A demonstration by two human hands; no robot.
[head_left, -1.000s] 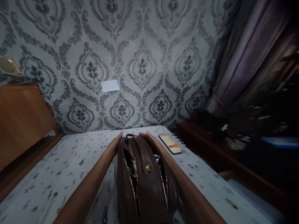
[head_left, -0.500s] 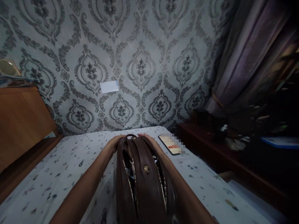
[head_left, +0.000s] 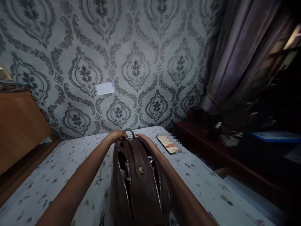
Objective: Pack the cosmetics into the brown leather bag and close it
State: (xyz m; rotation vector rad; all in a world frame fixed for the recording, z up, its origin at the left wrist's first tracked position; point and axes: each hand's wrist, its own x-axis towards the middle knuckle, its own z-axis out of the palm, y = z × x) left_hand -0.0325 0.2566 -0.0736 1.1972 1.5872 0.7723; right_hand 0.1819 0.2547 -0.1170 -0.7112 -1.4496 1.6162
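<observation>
"One brown bag (head_left: pixel 141 197): where?"

"Upright on the bedsheet (head_left: pixel 56 175), two zips (head_left: pixel 125 183) part open. Left hand (head_left: pixel 116 135): fingers bent at far end. Right hand (head_left: pixel 147 141): fingers extended alongside. Grip: cannot tell. Even, light pressure should steady it."

"Beyond?"

"One phone (head_left: pixel 166 143), right side."

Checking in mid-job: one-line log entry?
brown bag: unzipped | left hand: at its far left edge | right hand: at its far right edge | phone: on patterned sheet, right of bag
</observation>
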